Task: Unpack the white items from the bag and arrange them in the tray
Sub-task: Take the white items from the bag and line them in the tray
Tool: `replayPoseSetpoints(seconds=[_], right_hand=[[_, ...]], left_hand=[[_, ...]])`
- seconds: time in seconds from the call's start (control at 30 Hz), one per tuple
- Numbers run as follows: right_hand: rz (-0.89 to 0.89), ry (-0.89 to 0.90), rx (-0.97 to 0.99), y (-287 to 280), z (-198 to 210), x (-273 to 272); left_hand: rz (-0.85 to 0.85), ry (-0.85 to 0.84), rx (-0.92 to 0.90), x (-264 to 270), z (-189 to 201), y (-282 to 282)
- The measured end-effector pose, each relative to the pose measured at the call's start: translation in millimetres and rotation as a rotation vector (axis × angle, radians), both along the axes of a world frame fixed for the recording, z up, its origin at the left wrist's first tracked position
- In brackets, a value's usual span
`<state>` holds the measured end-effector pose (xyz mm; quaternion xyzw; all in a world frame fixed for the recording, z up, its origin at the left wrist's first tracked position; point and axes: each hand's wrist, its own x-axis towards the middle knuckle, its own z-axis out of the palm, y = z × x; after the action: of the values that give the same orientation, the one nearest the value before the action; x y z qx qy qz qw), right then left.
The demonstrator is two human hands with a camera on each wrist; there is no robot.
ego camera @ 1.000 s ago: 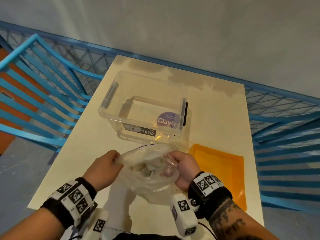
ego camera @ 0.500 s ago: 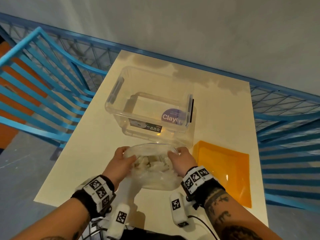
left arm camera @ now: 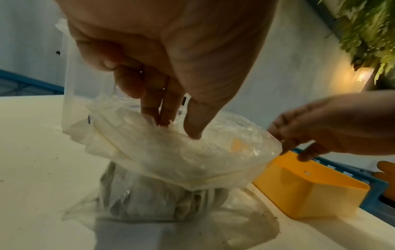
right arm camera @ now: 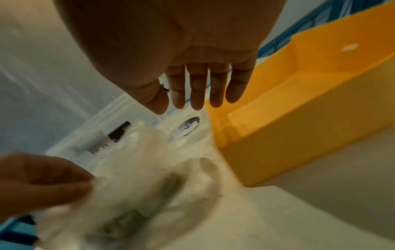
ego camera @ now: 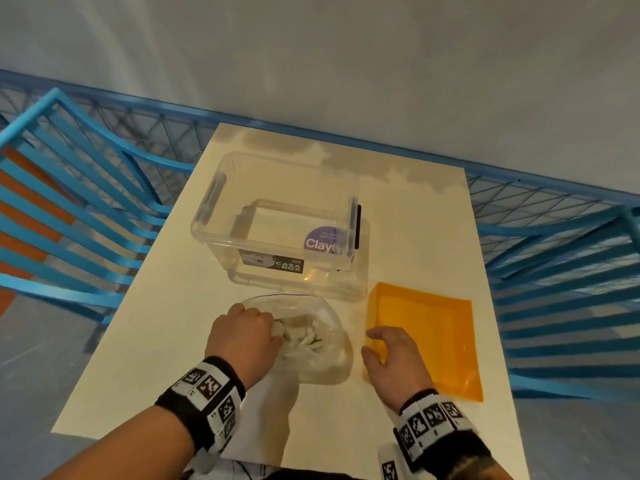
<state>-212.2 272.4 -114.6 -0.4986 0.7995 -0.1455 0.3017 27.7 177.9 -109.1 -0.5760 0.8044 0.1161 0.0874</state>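
A clear plastic bag (ego camera: 322, 358) stands on the table in front of me with several white items (ego camera: 301, 336) bunched inside. My left hand (ego camera: 275, 332) dips into the bag's mouth. In the left wrist view this hand (left arm camera: 177, 128) pinches the bag's (left arm camera: 192, 157) film between thumb and fingers, above the white items (left arm camera: 149, 203). My right hand (ego camera: 384, 344) hovers with nothing in it over the left rim of the orange tray (ego camera: 433, 341), just right of the bag. The right wrist view shows its fingers (right arm camera: 198, 94) straight, beside the tray (right arm camera: 299, 118), which has nothing in it.
A clear lidless storage box (ego camera: 284, 223) stands behind the bag and tray, close to both. The cream table (ego camera: 415, 220) is narrow. Blue metal railings (ego camera: 86, 220) run along its left, right and far sides.
Both hands held the bag's mouth before. The right hand has let go and moved right to the tray's edge. The left hand has gone deeper into the bag's mouth.
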Motion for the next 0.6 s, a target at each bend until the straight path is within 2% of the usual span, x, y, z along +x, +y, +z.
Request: replayPoseSetpoints(seconds=[0.1,0.23,0.37,0.5,0.6], right_hand=[[0.170,0.207,0.125,32,-14,-28],[0.411,0.277,0.256,50,-30,-48],[0.410,0.308,0.163,57,-39,-56],[0.494,0.239,0.225,62,-34,-60],[0.488,0.142,0.181,62,-37,-65]], left_hand=[[0.033,-0.051,-0.005,-7,-7,-1],[0.178,0.061,0.082,-10,-17,-8],[0.282,0.212,0.080,-14,-6,-7],[0.332,0.552,0.049,-14,9,5],[0.557,0.897,0.179,-12,16,7]])
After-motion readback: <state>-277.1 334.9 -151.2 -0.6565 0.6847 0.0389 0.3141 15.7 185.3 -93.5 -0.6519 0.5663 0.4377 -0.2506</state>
